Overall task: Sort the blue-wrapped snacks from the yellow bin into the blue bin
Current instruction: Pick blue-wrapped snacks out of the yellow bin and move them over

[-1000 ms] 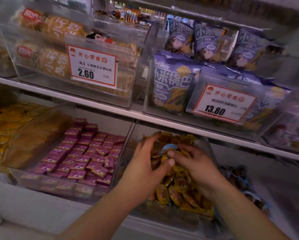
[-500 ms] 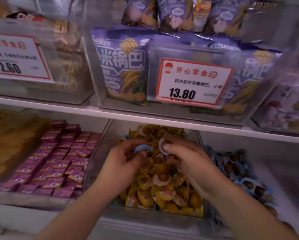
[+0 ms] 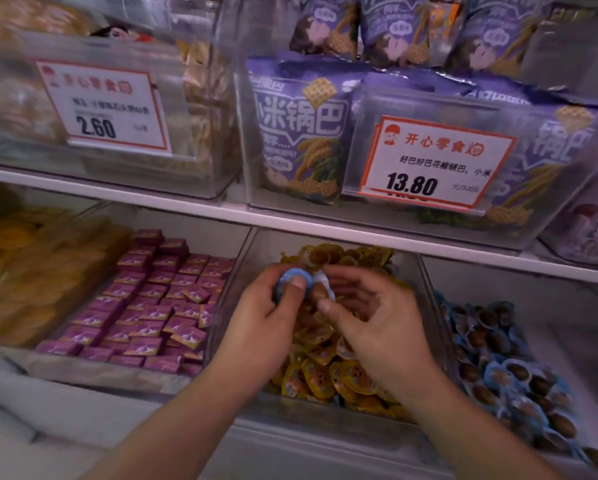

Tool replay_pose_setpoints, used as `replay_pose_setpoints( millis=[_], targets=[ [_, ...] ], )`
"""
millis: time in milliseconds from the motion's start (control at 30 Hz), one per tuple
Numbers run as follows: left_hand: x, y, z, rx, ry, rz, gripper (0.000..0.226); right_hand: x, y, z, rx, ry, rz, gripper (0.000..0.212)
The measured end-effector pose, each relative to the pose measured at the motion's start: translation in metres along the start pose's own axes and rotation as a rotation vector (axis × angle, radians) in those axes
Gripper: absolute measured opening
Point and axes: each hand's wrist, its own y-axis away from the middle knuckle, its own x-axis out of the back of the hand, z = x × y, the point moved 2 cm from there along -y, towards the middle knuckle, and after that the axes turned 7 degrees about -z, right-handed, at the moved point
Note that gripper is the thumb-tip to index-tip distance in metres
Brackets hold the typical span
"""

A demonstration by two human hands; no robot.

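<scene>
Both hands are over the middle clear plastic bin of yellow-wrapped snacks (image 3: 325,372) on the lower shelf. The left hand (image 3: 266,323) has its thumb pressed on a round blue-wrapped snack (image 3: 292,280), fingers curled behind it, so that grip is clamped on the piece, held just above the yellow pile near the back of the bin. The right hand (image 3: 370,320) sits just beside it, thumb and forefinger pinching a second blue-edged wrapped snack (image 3: 322,289) with a brown centre; that grip is closed on it too. The two held pieces are nearly touching.

To the right, the neighbouring clear bin of blue-wrapped snacks (image 3: 498,368) holds a heap of blue wrappers with dark brown centres. To the left, a clear bin of small purple square packets (image 3: 152,306) lies in rows, and further left a bin of golden-yellow wrapped pieces (image 3: 31,268). On the shelf above stand purple snack bags (image 3: 301,133) behind a white price tag reading 13.80 (image 3: 436,161), with another white tag reading 2.60 (image 3: 103,105) to its left.
</scene>
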Motion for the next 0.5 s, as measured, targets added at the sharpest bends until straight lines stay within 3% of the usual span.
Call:
replay_pose_setpoints(
  millis=[100, 233, 333, 433, 500],
  targets=[
    [0.009, 0.004, 0.007, 0.064, 0.205, 0.019, 0.011, -0.012, -0.002, -0.003, 0.005, -0.168, -0.021, 0.038],
    [0.024, 0.008, 0.01, 0.168, 0.442, -0.052, 0.047, -0.027, -0.003, -0.014, 0.039, -0.161, -0.059, 0.035],
    [0.043, 0.007, 0.017, 0.14, 0.475, -0.03, 0.042, -0.029, -0.006, -0.021, 0.059, -0.109, -0.104, 0.027],
    [0.072, 0.007, 0.018, 0.1, 0.539, 0.041, 0.035, -0.024, -0.017, -0.011, -0.067, -0.058, -0.103, 0.019],
    [0.088, 0.008, 0.013, 0.117, 0.574, 0.111, 0.03, -0.032, -0.029, 0.002, -0.15, 0.199, -0.216, 0.019]
  ],
)
